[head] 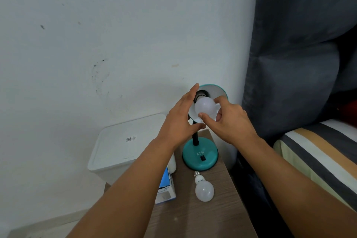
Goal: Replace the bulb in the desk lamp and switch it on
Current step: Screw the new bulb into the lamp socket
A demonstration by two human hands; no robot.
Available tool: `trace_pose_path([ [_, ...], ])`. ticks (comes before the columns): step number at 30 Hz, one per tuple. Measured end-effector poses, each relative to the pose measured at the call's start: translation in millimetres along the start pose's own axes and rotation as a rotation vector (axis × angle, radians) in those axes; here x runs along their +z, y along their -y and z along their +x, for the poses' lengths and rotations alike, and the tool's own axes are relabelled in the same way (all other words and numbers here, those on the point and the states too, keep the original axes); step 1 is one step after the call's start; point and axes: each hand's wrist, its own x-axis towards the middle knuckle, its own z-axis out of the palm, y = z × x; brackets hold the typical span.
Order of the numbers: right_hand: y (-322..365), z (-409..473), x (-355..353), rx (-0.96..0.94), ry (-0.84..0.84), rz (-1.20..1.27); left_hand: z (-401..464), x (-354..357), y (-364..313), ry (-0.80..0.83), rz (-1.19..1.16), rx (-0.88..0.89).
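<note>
A teal desk lamp stands on a wooden bedside table [208, 216], its round base [200, 157] carrying a black switch [202, 158]. The lamp's shade [216, 90] is tilted toward me. A white bulb [204, 107] sits at the black socket inside the shade, unlit. My right hand [229, 119] pinches this bulb with thumb below and fingers on its right side. My left hand [181, 119] holds the shade's left rim, fingers along the edge. A second white bulb [204, 189] lies loose on the table in front of the base.
A blue and white bulb box [166, 189] lies at the table's left edge, partly under my left forearm. A white lidded bin [119, 147] stands left of the table against the wall. A dark padded headboard [289, 63] and a striped bed [316, 156] are to the right.
</note>
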Motion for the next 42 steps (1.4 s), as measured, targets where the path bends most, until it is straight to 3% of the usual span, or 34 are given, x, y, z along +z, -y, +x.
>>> trace_pose_path([
  [8, 1, -1, -5, -0.086, 0.001, -0.015, 2, 0, 2, -0.005, 0.0, -0.006],
  [29, 12, 5, -5, 0.086, 0.045, -0.092, 0, 1, -2, -0.005, 0.026, -0.004],
  [42, 6, -5, -6, 0.037, 0.065, -0.009, -1, -1, -1, -0.008, 0.042, -0.019],
])
